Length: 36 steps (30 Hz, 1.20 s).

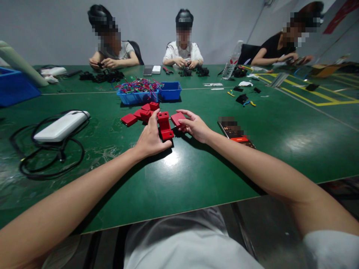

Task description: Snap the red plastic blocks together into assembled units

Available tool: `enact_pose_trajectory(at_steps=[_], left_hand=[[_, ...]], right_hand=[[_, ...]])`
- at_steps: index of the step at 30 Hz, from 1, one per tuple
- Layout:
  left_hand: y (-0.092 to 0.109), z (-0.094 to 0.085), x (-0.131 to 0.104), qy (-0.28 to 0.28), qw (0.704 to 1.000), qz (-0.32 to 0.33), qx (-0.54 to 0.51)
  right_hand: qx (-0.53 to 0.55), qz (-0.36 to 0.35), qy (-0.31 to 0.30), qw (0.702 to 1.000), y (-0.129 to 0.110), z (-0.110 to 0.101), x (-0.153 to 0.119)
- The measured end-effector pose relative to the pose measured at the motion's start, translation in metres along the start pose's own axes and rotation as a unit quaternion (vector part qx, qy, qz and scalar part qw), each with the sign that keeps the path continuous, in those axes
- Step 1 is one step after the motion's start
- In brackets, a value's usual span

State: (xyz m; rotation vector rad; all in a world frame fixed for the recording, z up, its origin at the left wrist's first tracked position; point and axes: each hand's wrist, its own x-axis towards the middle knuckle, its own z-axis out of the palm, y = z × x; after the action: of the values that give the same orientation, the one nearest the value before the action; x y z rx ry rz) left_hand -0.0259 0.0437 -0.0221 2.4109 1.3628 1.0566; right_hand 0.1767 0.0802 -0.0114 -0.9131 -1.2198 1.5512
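Observation:
On the green table (196, 179), my left hand (151, 138) rests with thumb and index finger apart around a red bracket-like block (165, 126) with holes in its ends. The fingers touch or nearly touch its left side and lower edge. My right hand (195, 125) pinches a flat red piece (177, 119) just right of that block; a small pin shows at the piece's edge. Behind my left hand lie more red parts: a flat one (129, 119) at the left and a block (154, 106) at the back of the pile.
A blue tray of coloured wires (127, 98) adjoins a blue bin (171, 92). A white power bank (62, 126) with black cable lies left, a phone (235, 132) right. Three people sit across the table; a bottle (232, 61) stands near them.

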Motion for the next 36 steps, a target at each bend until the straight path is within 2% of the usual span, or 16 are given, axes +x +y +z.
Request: enact_pose_trajectory(at_steps=[7,17,24,36], left_hand=[[0.0009,-0.0002,-0.0002,-0.001,1.000,-0.007,-0.007],[0.0018,-0.0001,0.0004,0.000,1.000,-0.009,-0.010],[0.0004,0.0000,0.0001,0.000,1.000,-0.004,-0.007],[0.0012,-0.0005,0.0000,-0.002,1.000,-0.012,-0.006]], right_hand=[[-0.043,-0.033,-0.014,0.998,0.0051,-0.0040,0.0000],[-0.085,-0.046,0.020,0.995,0.0050,0.0006,-0.0028],[-0.043,-0.023,0.000,0.999,0.0049,0.0000,-0.0003],[-0.022,-0.023,0.015,0.999,0.0084,-0.0020,0.0010]])
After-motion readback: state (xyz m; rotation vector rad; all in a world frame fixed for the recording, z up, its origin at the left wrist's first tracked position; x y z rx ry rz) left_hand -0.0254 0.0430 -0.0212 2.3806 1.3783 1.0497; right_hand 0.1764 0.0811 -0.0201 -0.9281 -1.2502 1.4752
